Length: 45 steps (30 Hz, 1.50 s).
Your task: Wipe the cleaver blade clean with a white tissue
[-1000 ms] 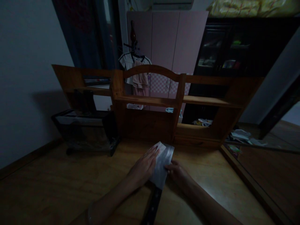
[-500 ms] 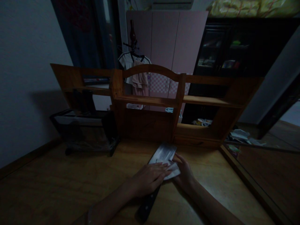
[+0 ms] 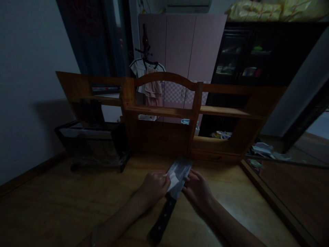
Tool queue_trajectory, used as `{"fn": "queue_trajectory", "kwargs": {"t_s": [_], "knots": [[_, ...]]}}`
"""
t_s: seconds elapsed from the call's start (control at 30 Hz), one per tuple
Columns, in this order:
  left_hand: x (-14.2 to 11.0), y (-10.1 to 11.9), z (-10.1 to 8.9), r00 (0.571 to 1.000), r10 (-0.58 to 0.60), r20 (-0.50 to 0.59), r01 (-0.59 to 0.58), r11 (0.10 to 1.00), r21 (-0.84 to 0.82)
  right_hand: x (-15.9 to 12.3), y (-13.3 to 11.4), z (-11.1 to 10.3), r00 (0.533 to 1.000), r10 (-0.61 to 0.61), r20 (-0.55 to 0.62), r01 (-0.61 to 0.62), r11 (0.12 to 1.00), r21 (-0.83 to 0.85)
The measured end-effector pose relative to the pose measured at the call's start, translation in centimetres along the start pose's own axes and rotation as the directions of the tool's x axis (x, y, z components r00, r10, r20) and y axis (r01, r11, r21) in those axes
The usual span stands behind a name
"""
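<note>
A cleaver (image 3: 183, 168) with a broad grey blade and a black riveted handle (image 3: 165, 216) lies slantwise in front of me, its handle toward me. My left hand (image 3: 155, 187) is closed on a white tissue (image 3: 173, 181), which rests against the left part of the blade. On the other side, my right hand (image 3: 197, 188) grips the blade's right edge between fingers and thumb. Some of its fingers are hidden beneath the blade.
The wooden desk (image 3: 115, 195) has a wooden shelf unit (image 3: 164, 109) along its back. A dark box-like appliance (image 3: 95, 144) stands at the left. Behind are a pink wardrobe (image 3: 180, 48) and hanging clothes (image 3: 153, 82). A raised edge (image 3: 269, 199) runs along the desk's right.
My left hand has moved left from lying flat over the blade and now pinches the tissue. More of the blade shows. My right hand stays at the right edge.
</note>
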<state>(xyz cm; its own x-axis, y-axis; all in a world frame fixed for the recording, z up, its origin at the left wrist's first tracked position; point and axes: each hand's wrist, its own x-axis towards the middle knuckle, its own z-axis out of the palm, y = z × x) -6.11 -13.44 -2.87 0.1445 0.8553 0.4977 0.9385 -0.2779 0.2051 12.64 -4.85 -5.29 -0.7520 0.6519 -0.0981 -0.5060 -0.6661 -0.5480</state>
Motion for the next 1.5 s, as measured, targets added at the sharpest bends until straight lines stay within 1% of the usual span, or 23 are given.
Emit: {"fn": "queue_trajectory", "kwargs": {"t_s": [0.07, 0.13, 0.17, 0.23, 0.3, 0.37, 0.43, 0.5, 0.57, 0.63, 0.7, 0.77, 0.87, 0.97, 1.03, 1.1, 1.17, 1.27, 1.33, 1.4, 1.47, 1.5], "knots": [[-0.2, 0.3, -0.1, 0.997, 0.054, -0.055, -0.055, 0.998, -0.023, 0.0, 0.0, 0.0, 1.0, 0.002, -0.016, -0.002, 1.0, 0.022], [-0.5, 0.6, -0.2, 0.987, 0.129, -0.096, -0.139, 0.985, -0.1, 0.1, 0.0, 0.0, 1.0, 0.007, -0.026, -0.006, 1.0, 0.026], [-0.6, 0.8, -0.3, 0.982, 0.166, -0.094, -0.179, 0.972, -0.151, 0.1, 0.0, 0.0, 1.0, 0.006, -0.026, -0.006, 1.0, 0.02], [-0.8, 1.2, -0.4, 0.973, 0.228, -0.045, -0.231, 0.937, -0.262, 0.1, -0.1, 0.0, 1.0, -0.002, -0.028, 0.002, 1.0, -0.001], [-0.9, 1.6, -0.5, 0.961, 0.274, 0.039, -0.241, 0.899, -0.366, 0.1, -0.1, 0.2, 1.0, -0.007, -0.027, 0.006, 1.0, -0.026], [-0.9, 1.7, -0.5, 0.95, 0.293, 0.11, -0.219, 0.873, -0.436, 0.1, -0.1, 0.5, 1.0, 0.0, -0.029, -0.001, 0.999, -0.043], [-0.9, 1.7, -0.4, 0.948, 0.285, 0.143, -0.189, 0.863, -0.468, 0.0, -0.2, 0.7, 0.999, 0.008, -0.034, -0.01, 0.999, -0.047], [-0.9, 1.5, -0.3, 0.955, 0.266, 0.135, -0.173, 0.863, -0.475, -0.1, -0.2, 0.7, 0.999, 0.008, -0.045, -0.009, 0.999, -0.04], [-0.9, 1.3, -0.1, 0.961, 0.265, 0.084, -0.193, 0.855, -0.482, -0.1, -0.3, 0.6, 0.998, 0.006, -0.057, -0.007, 1.0, -0.027], [-0.8, 1.2, 0.1, 0.963, 0.27, 0.002, -0.235, 0.841, -0.487, -0.1, -0.4, 0.3, 0.998, 0.01, -0.059, -0.011, 1.0, -0.019], [-0.8, 1.1, 0.2, 0.96, 0.269, -0.077, -0.272, 0.831, -0.485, -0.1, -0.4, 0.0, 0.999, 0.015, -0.048, -0.016, 1.0, -0.016], [-0.8, 1.0, 0.2, 0.96, 0.245, -0.135, -0.28, 0.836, -0.471, 0.0, -0.5, -0.2, 0.999, 0.016, -0.03, -0.016, 1.0, -0.007], [-0.8, 0.4, 0.1, 0.961, 0.177, -0.214, -0.259, 0.852, -0.455, 0.0, -0.5, -0.2, 1.0, 0.022, -0.014, -0.022, 0.999, 0.027], [-0.8, -0.3, 0.0, 0.956, 0.094, -0.279, -0.212, 0.876, -0.433, 0.0, -0.5, -0.1, 1.0, 0.024, -0.016, -0.023, 0.998, 0.056], [-0.7, -0.8, -0.1, 0.95, 0.053, -0.309, -0.182, 0.896, -0.405, 0.0, -0.5, 0.0, 1.0, 0.017, -0.019, -0.016, 0.999, 0.052], [-0.7, -1.1, 0.0, 0.947, 0.041, -0.319, -0.167, 0.911, -0.378, 0.0, -0.5, 0.0, 1.0, 0.005, -0.01, -0.004, 0.999, 0.043], [-0.6, -1.3, 0.0, 0.952, 0.066, -0.298, -0.177, 0.916, -0.36, 0.0, -0.4, 0.1, 1.0, -0.005, 0.002, 0.005, 0.999, 0.034], [-0.5, -0.9, -0.1, 0.96, 0.175, -0.22, -0.245, 0.905, -0.347, 0.1, -0.3, 0.4, 1.0, -0.019, 0.011, 0.019, 1.0, 0.011], [-0.4, -0.3, -0.5, 0.956, 0.259, -0.14, -0.292, 0.893, -0.344, 0.1, -0.2, 0.7, 0.999, -0.032, 0.011, 0.032, 0.999, 0.005], [-0.4, 0.5, -1.0, 0.947, 0.321, -0.03, -0.311, 0.885, -0.345, 0.1, -0.2, 0.9, 0.999, -0.038, 0.0, 0.038, 0.999, 0.007], [-0.4, 1.3, -1.5, 0.928, 0.364, 0.073, -0.318, 0.88, -0.352, 0.1, -0.3, 1.1, 1.0, -0.026, -0.01, 0.026, 1.0, 0.0], [-0.4, 1.7, -1.6, 0.917, 0.384, 0.106, -0.324, 0.875, -0.359, 0.0, -0.3, 1.1, 1.0, -0.014, -0.011, 0.014, 1.0, -0.007]]}}
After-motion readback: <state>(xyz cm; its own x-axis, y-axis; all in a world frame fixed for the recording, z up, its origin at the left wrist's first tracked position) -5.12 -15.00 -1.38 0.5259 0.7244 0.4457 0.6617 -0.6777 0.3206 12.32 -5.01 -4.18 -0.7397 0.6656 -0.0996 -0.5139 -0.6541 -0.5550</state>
